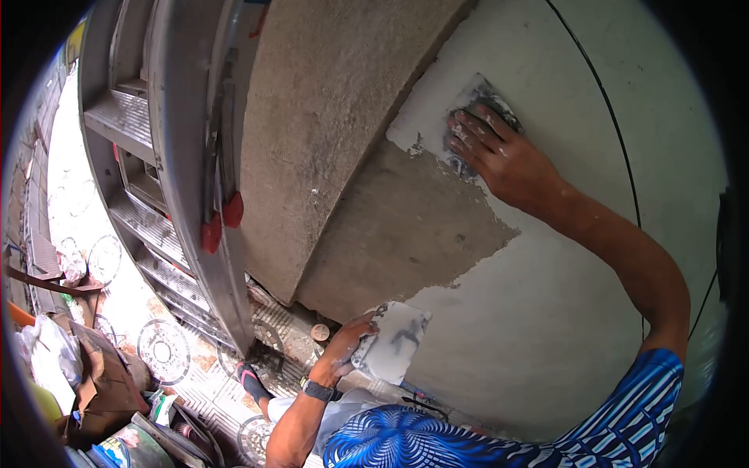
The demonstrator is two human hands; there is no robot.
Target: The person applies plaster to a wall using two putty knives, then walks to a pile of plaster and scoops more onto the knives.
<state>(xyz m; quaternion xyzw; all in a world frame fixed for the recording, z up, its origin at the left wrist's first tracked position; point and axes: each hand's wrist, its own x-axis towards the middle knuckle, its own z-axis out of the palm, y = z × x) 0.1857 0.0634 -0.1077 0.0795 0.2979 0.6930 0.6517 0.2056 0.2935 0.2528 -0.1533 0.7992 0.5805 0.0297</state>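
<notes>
My right hand [499,152] is pressed over a dark, plaster-smeared flat scraper [485,101], which lies against the wall at the edge of the white coating [538,288]. Bare grey cement [406,222] shows below and left of it. Lower down, my left hand [347,343] grips the left edge of a flat plate carrying white paste [394,342]. White smears mark the fingers of both hands. A black watch is on the left wrist.
An aluminium ladder [175,156] stands at the left, beside a sloping concrete slab [312,117]. A black cable [612,109] runs down the wall. Boxes and bags [101,374] crowd the lower left. A sandalled foot [253,384] rests on the patterned floor [164,351].
</notes>
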